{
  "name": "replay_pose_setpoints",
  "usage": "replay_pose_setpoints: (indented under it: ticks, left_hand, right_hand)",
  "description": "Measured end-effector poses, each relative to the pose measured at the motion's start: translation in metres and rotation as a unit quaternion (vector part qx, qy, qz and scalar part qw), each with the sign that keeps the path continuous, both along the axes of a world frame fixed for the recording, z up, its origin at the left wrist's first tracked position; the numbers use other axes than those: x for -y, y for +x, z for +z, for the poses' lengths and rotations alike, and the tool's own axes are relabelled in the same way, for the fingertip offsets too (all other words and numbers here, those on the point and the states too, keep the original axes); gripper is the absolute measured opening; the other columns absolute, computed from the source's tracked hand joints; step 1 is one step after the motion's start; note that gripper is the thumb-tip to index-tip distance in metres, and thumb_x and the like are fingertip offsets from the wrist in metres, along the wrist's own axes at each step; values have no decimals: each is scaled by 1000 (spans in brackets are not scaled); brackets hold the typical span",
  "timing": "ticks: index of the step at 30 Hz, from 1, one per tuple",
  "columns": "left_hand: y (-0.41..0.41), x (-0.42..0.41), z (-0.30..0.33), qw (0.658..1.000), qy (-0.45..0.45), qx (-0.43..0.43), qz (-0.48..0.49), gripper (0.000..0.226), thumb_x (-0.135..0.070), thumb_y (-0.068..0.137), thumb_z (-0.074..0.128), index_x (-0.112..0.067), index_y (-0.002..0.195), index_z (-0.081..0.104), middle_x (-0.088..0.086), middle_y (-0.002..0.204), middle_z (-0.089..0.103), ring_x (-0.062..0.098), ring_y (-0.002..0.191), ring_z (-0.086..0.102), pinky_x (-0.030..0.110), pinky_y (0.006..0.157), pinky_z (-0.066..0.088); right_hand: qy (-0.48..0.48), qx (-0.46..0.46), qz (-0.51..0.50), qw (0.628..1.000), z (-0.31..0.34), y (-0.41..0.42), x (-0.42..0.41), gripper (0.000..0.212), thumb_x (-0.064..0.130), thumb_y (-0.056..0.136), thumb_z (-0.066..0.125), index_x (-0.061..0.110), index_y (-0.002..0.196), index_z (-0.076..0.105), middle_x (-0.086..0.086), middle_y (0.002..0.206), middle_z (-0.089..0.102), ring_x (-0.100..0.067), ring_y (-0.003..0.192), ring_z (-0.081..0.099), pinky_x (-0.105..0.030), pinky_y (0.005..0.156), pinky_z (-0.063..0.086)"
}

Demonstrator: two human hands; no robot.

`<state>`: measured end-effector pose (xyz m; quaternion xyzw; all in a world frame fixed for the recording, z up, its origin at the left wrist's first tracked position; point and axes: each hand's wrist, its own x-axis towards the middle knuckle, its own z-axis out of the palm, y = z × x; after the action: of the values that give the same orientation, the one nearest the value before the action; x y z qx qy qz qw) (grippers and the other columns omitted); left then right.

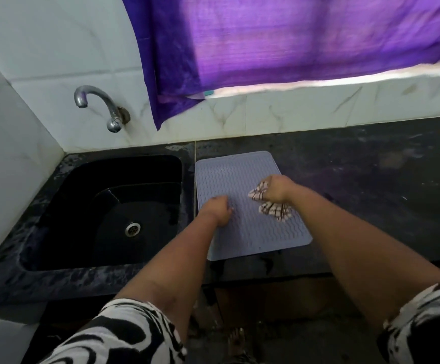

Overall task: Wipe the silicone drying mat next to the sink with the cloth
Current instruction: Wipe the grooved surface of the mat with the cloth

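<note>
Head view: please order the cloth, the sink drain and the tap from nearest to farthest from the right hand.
1. cloth: gripped in the right hand, on the mat.
2. sink drain: left, in the sink basin.
3. tap: far left, on the wall.

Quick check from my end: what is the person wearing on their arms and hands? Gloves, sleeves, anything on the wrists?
No gloves: both the left hand and right hand are bare, with nothing visible on the wrists. The forearms are bare too. Short sleeves in a bold black-and-white swirl print end near the elbows on both arms.
</note>
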<state>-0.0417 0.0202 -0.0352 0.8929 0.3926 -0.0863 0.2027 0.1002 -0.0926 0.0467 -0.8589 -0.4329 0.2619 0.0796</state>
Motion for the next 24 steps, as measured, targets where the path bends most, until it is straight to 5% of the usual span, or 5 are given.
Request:
replay_pose_setpoints:
  ticks: [5, 10, 16, 20, 24]
  left_hand:
    - [41, -42, 7, 999, 22, 38, 1, 50, -32, 98, 48, -6, 139, 38, 18, 145, 42, 32, 135, 39, 39, 109, 33]
    - [80, -89, -11, 998, 28, 47, -21, 48, -30, 96, 50, -7, 137, 41, 16, 146, 39, 31, 135, 37, 37, 112, 30]
    - [124, -142, -34, 992, 72, 19, -98, 61, -26, 101, 39, -6, 153, 15, 11, 162, 7, 27, 150, 7, 43, 122, -1]
    - [135, -159, -51, 994, 20, -44, -97, 62, -34, 104, 24, -12, 154, -5, 8, 162, -11, 24, 150, -6, 46, 120, -3]
    - [134, -160, -58, 994, 15, -46, -95, 60, -39, 104, 17, -15, 155, -5, 5, 162, -12, 22, 150, -6, 45, 122, -1]
  right_hand:
    - [12, -42, -32, 999, -8, 36, -43, 57, 28, 76, 78, 11, 127, 59, -9, 131, 58, -21, 111, 54, -29, 88, 44]
    - [90, -33, -78, 992, -31, 68, -104, 57, 31, 82, 73, 10, 132, 58, -11, 135, 59, -26, 123, 55, -30, 102, 43]
    - [44, 131, 59, 989, -43, 114, -193, 47, 4, 84, 61, 19, 128, 59, -14, 125, 61, -34, 116, 57, -40, 94, 52]
    - [-63, 159, 126, 977, -77, 113, -220, 39, 19, 93, 53, 18, 131, 58, -15, 133, 56, -36, 121, 54, -42, 102, 46]
    - [-48, 219, 124, 967, -107, 108, -207, 39, 28, 97, 44, 20, 134, 55, -13, 136, 54, -34, 125, 50, -42, 108, 38]
